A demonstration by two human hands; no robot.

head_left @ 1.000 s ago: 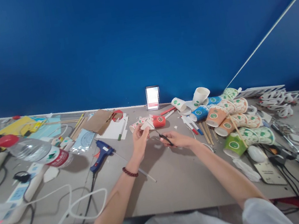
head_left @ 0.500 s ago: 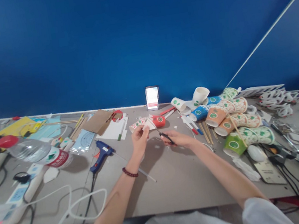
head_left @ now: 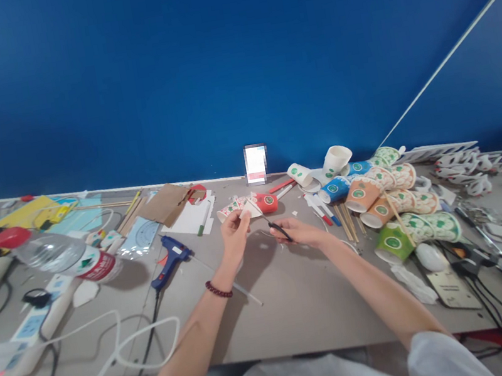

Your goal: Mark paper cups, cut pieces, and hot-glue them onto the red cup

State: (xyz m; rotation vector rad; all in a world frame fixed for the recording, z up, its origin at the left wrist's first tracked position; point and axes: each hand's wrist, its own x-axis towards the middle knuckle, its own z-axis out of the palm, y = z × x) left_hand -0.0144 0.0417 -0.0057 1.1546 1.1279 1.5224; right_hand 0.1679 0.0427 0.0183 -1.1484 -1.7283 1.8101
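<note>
My left hand (head_left: 234, 231) pinches a small white paper piece (head_left: 250, 208) above the grey table (head_left: 287, 296). My right hand (head_left: 299, 232) grips black-handled scissors (head_left: 275, 227), whose blades point up-left into that paper piece. Both hands are closed and sit close together at mid-table. Just behind them lie a red paper cup (head_left: 265, 202) and a patterned cut cup (head_left: 230, 208) on their sides.
A blue glue gun (head_left: 170, 258) lies left of my hands, with a water bottle (head_left: 59, 253), power strip and white cables further left. A heap of coloured paper cups (head_left: 388, 198), markers and wooden sticks fills the right side. Cardboard and paper sheets lie at the back.
The paper piece and scissors have shifted slightly up and toward each other; the hands have otherwise stayed in place.
</note>
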